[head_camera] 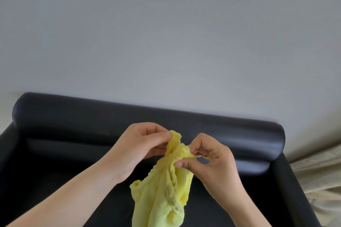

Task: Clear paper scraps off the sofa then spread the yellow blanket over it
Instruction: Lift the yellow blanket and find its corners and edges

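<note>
One head cam, worn by the person, looks fwd & a bit down: wall (pixel 166 33) fills upper frame, sofa (pixel 92 116) close along the bottom.

Plain matte grey-white wall (pixel 166 33), filling upper half of view and running down both sides, evenly lit, slightly darker toward top. Pale beige creased fabric (pixel 317 180) at lower right edge, folds slanting diagonally; curtain or cover, cannot tell which. Meeting wall along slanted line at right. Small pale beige patch (pixel 6 110) at far left edge, blurred, material unclear.
</note>
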Demonstrator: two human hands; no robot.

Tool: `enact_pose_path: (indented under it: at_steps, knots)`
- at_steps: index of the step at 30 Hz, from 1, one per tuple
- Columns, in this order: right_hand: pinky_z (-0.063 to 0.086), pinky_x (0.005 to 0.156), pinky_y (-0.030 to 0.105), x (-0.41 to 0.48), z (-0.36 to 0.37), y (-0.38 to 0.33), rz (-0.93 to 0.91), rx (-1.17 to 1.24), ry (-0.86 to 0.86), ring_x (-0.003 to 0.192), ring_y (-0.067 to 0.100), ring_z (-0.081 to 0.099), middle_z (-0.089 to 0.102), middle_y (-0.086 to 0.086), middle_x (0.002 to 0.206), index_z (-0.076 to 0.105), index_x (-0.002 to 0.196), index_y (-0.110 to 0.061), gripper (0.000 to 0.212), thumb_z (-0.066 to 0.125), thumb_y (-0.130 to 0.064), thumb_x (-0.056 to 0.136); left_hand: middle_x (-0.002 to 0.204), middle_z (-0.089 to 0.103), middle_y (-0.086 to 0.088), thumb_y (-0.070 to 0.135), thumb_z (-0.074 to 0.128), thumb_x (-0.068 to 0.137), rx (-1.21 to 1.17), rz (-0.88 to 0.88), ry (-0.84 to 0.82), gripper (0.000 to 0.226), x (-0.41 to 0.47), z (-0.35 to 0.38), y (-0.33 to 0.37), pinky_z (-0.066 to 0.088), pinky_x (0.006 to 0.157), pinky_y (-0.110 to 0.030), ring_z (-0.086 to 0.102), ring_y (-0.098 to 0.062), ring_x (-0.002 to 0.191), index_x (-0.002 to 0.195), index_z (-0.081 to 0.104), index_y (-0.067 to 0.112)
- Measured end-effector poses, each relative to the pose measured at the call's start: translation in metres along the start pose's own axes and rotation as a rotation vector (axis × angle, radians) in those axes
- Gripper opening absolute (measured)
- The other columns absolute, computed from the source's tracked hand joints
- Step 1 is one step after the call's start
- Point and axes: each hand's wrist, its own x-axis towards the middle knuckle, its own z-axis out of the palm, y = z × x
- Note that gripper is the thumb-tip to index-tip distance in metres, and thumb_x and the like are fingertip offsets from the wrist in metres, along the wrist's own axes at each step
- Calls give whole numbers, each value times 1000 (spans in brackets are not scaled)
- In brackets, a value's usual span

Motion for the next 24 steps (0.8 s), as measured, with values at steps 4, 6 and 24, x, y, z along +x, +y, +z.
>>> enact_pose_path:
  at_steps: [4,6,24]
  knots:
    - [47,67,17,4,-6,3,13,-16,-52,68,12,59,62,-5,68,58,64,-28,29,86,-35,58,83,74,-9,13,65,87,262,151,-59,11,-3,5,4,59,78,-35,72,-23,82,83,75,9]
    - [48,67,18,2,-8,2,-4,-10,-57,69,15,61,64,-3,69,60,65,-27,27,84,-37,58,81,74,-9,15,66,86,276,153,-63,11,-2,6,4,59,77,-35,72,-22,80,83,75,11]
    - [56,83,47,7,-15,5,184,138,-130,85,32,69,75,2,90,75,89,-26,27,86,-25,64,99,74,-1,10,61,89,242,257,-193,20,-7,3,-6,56,86,-31,70,-16,98,102,76,15]
